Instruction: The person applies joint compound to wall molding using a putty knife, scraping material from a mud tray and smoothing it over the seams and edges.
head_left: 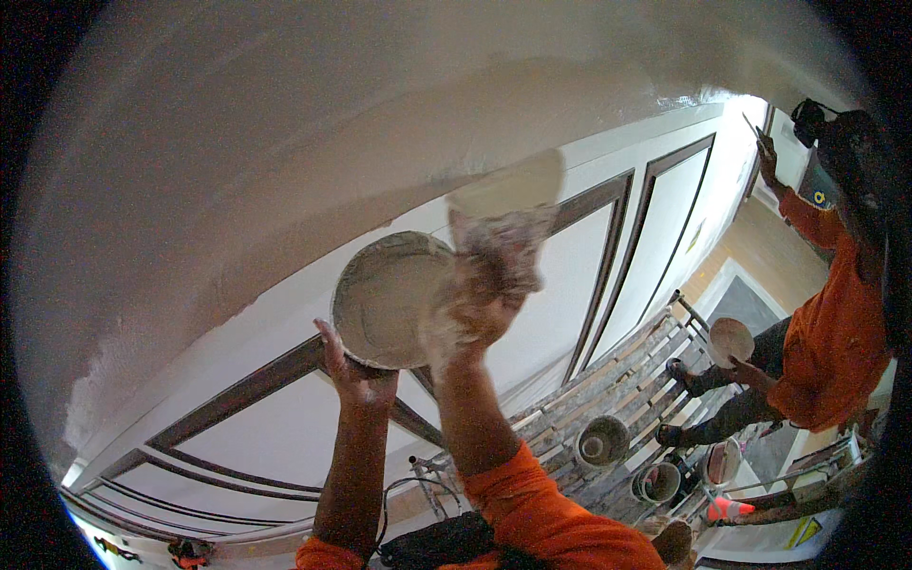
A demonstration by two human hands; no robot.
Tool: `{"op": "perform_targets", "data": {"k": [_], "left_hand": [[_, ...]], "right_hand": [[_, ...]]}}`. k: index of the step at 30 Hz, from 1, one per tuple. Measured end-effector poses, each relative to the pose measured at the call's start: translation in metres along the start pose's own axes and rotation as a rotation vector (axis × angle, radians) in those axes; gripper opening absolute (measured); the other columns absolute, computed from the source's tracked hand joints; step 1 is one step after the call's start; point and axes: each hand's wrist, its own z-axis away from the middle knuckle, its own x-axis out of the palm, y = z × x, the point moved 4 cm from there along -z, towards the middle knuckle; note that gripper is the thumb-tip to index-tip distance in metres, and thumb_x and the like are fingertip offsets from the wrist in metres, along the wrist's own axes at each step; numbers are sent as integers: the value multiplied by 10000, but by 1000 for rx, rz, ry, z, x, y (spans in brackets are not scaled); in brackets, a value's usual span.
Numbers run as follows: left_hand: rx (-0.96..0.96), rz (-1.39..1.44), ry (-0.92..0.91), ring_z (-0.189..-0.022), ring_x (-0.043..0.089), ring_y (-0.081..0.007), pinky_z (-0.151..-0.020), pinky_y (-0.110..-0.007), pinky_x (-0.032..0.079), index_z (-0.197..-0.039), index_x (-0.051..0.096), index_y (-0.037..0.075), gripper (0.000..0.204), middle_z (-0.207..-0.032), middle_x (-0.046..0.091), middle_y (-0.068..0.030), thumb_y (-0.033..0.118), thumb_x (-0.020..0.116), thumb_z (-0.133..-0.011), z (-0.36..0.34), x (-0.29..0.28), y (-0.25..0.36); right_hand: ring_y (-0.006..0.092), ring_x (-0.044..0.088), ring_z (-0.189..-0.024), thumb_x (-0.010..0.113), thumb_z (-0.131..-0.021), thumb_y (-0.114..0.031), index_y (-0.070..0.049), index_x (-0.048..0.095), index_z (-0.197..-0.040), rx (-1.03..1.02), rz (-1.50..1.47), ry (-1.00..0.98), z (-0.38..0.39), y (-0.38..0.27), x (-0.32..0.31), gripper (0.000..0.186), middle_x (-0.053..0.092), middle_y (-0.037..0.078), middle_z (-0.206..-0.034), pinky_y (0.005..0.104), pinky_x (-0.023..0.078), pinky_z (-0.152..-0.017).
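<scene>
My left hand (359,380) supports a round shallow bowl (385,304) from below, its thumb up along the near left side. Grey wet plaster coats the inside of the bowl. Beside the bowl's right side, my right hand (489,294) is closed around a broad pale plastering blade (513,185), both smeared by motion. The blade points up at the lower edge of a curved plastered ceiling (380,123); whether it touches cannot be told. White smears cover my right hand.
At right, a co-worker (826,323) in an orange top holds a bowl (731,340) and raises a tool. Slatted scaffold boards (608,380) lie below, bearing buckets (602,441). Dark-trimmed wall panels (560,285) run behind my hands. An orange cone (730,509) shows lower right.
</scene>
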Motion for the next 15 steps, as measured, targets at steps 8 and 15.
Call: {"op": "perform_targets", "data": {"k": [8, 15], "left_hand": [[45, -18, 38, -1266, 356, -316, -1047, -512, 300, -1337, 360, 91, 688, -1383, 368, -123, 611, 356, -888, 11, -12, 18], [-154, 31, -81, -1257, 369, -313, -1028, -547, 312, -1341, 362, 103, 684, -1383, 366, -119, 608, 379, -881, -17, 61, -59]], "right_hand": [[227, 551, -965, 577, -843, -118, -26, 582, -1045, -275, 686, -191, 16, -53, 15, 222, 564, 106, -1096, 366, 454, -807], [183, 494, -979, 627, -825, -228, -44, 421, -1271, -448, 640, -32, -227, -110, -63, 524, 527, 87, -1110, 321, 409, -876]]}}
